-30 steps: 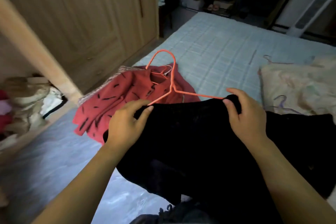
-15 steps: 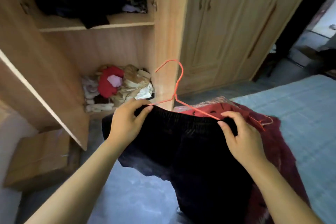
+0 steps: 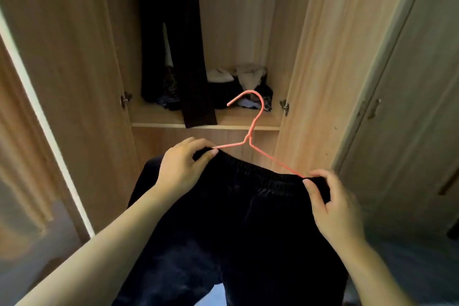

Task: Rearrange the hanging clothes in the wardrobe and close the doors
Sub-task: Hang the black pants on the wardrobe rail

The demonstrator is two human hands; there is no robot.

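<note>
Fingers (image 3: 202, 148) of our left hand (image 3: 182, 171) pinch one end of the black trousers (image 3: 248, 211) at the waistband, right where the orange wire hanger (image 3: 249, 138) goes in. Our right hand (image 3: 334, 206) pinches the other end the same way. Both hands are full, with the trousers strung between them and the legs hanging down toward us. The hanger's long axis runs left to right on a slant: left end higher and farther in, right end lower and closer to us. The hook rises from the middle, opens to the left and sits in front of the open wardrobe (image 3: 248, 20) straight ahead. Inside, a dark garment (image 3: 171, 32) hangs on the left and a heap of clothes (image 3: 246, 76) lies on the shelf (image 3: 159, 117). The rail is out of frame, so we judge the move goes up and forward, left hand nearer. Left door (image 3: 62, 69) and right door (image 3: 320, 57) stand open.
</note>
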